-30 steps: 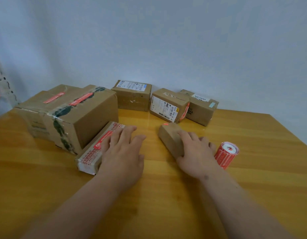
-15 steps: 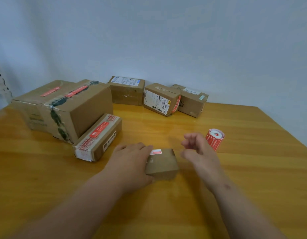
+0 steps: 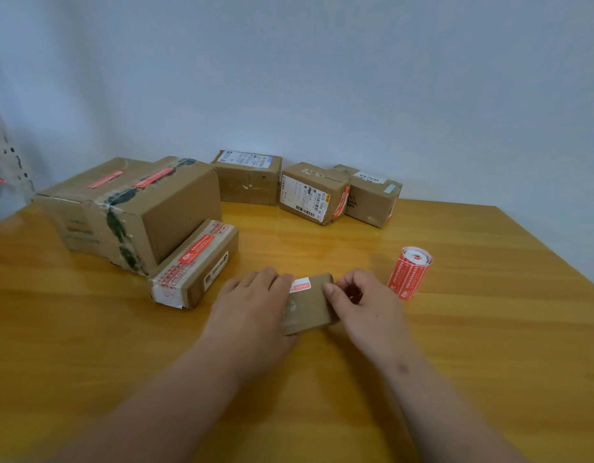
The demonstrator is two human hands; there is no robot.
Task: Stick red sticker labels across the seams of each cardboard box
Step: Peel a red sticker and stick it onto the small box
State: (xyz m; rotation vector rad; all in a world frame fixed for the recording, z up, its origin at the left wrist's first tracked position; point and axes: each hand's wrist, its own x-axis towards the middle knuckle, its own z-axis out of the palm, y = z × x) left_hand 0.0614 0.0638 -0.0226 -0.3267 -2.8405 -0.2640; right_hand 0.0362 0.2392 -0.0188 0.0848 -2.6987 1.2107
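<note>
Both hands hold the small cardboard box [image 3: 309, 305] on the wooden table [image 3: 456, 362], left hand [image 3: 252, 309] gripping its left side, right hand [image 3: 365, 305] pinching its right edge, the red sticker roll [image 3: 409, 272] standing just right of it and the stickered boxes [image 3: 131, 208] behind it.

The left hand [image 3: 255, 305] hides the small box's [image 3: 310, 307] left end, and print on the sticker roll [image 3: 409, 272] is too small to read.

— What has changed with the small box [image 3: 309, 305]?
— It has come nearer, away from the sticker roll [image 3: 409, 273].
— And the hands?
— The left hand [image 3: 255, 305] now holds it; the right hand [image 3: 362, 304] has closed in on its right edge.
</note>
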